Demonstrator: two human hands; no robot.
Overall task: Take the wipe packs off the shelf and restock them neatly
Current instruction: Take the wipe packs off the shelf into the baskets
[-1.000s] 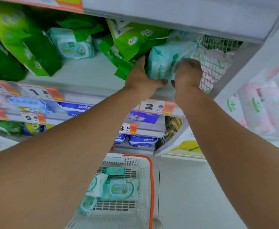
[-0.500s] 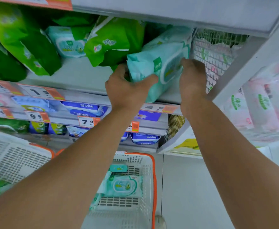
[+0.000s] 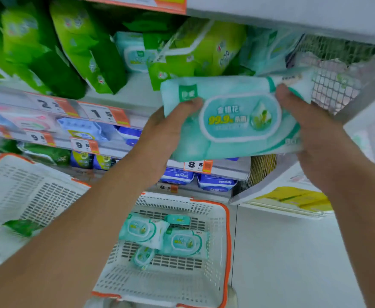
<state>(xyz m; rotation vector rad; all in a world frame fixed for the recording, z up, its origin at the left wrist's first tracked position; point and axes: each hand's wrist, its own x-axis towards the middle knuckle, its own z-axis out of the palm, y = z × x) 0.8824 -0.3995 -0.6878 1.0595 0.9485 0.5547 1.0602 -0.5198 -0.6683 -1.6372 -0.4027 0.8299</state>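
Both hands grasp one teal wipe pack (label facing up): left hand and right hand at its ends, above the white basket.

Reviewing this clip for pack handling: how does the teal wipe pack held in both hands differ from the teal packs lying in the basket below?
The held pack is up at shelf level, gripped at its ends by the left hand and right hand; the basket packs lie loose and untouched in the white basket. The held pack looks larger, though it is nearer the camera. The basket packs overlap at odd angles. All share teal wrapping and an oval lid label.
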